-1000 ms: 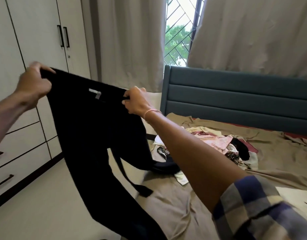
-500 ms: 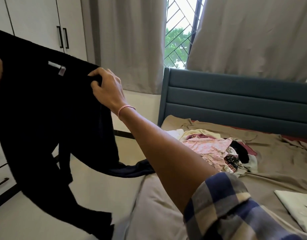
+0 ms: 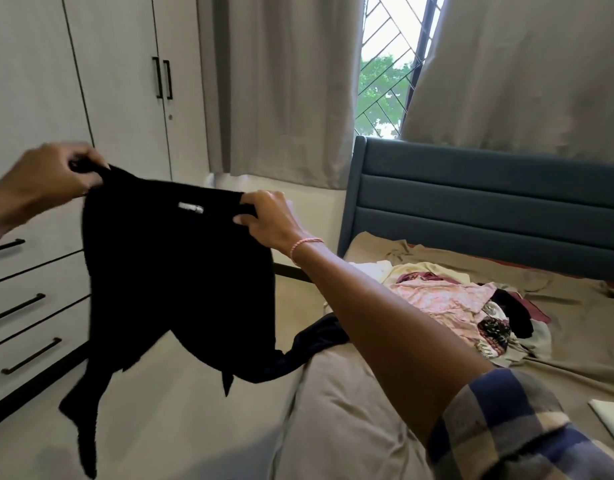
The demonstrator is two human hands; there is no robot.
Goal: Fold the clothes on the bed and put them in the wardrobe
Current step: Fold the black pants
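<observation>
Bed (image 3: 350, 427): its near edge runs beside a strip of bare floor (image 3: 181, 427) that separates it from the wardrobe (image 3: 118, 98) drawers. Over that strip, black trousers (image 3: 174, 271) hang by the waistband. The left hand (image 3: 46, 181) pinches one corner and the right hand (image 3: 271, 220) pinches the other, fingers curled on the cloth. One leg reaches the bed edge. Farther in, a pile of clothes (image 3: 447, 303) lies mid-mattress, short of the headboard (image 3: 489, 199).

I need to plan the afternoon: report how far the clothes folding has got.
Done: nothing plainly finished shows; the wardrobe doors are closed. In hand: the left hand and right hand grip the black trousers by the waistband, spread in the air, unfolded. Left: fold them, then the pile of clothes on the bed, and store everything.
</observation>
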